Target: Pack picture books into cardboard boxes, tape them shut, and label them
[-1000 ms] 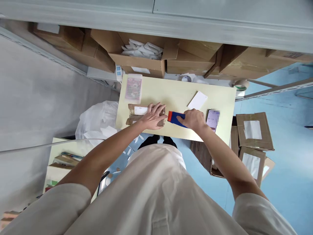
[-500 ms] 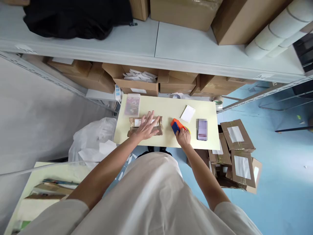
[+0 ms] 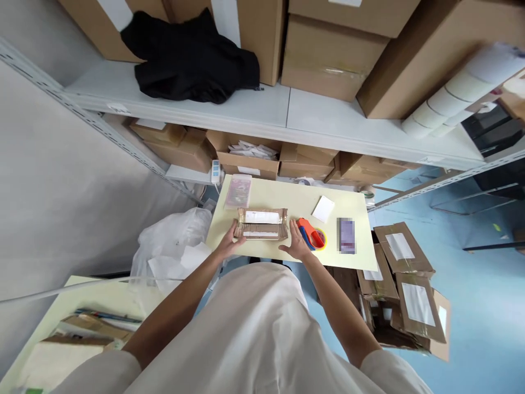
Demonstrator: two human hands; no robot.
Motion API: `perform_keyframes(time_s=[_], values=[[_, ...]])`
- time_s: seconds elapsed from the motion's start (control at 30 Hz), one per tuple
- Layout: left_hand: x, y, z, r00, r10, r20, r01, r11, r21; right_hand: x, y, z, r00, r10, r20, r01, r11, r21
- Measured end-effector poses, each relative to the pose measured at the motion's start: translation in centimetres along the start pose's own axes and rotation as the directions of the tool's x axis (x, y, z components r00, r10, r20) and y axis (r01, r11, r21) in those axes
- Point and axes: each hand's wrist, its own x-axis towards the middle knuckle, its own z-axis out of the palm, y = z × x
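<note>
my left hand has moved off the package's top to its left end, thumb parted from fingers and touching the cardboard; i cannot tell whether it grips; behind it lies a clear pinkish case; the taped cardboard package, two white-labelled strips uppermost, rests near the front edge of the worktop; to its right my right hand, thumb and fingers spread wide, holds nothing, having let go the orange-and-blue tape dispenser, which now lies just beside it; i judge that both hands are thus free to flank the package; farther right, a white card, then a phone
</note>
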Motion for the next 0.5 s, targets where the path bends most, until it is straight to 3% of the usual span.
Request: perform_keyframes(time_s=[0.13, 0.3, 0.43, 0.5], values=[[0.3, 1.5, 0.3, 0.998, 0.043, 0.056, -0.037, 0.994, -0.102, 1.2, -1.1, 0.9, 1.000, 0.014, -0.006, -0.013, 0.985, 0.174], [2.5, 3.6, -0.5, 0.996, 0.020, 0.082, -0.007, 0.987, -0.158, 1.9, -1.9, -2.3, 0.984, 0.164, -0.067, -0.140, 0.951, 0.274], [4.8, 4.7, 0.4, 0.999, 0.023, -0.033, -0.026, 0.997, -0.070, 2.6, -2.8, -3.8, 0.893, 0.400, -0.205, -0.324, 0.889, 0.323], [5.6, 4.8, 1.1, 0.996, -0.046, -0.081, 0.042, 0.998, -0.049, 2.8, -2.9, -3.3, 0.879, 0.398, -0.264, -0.328, 0.904, 0.273]])
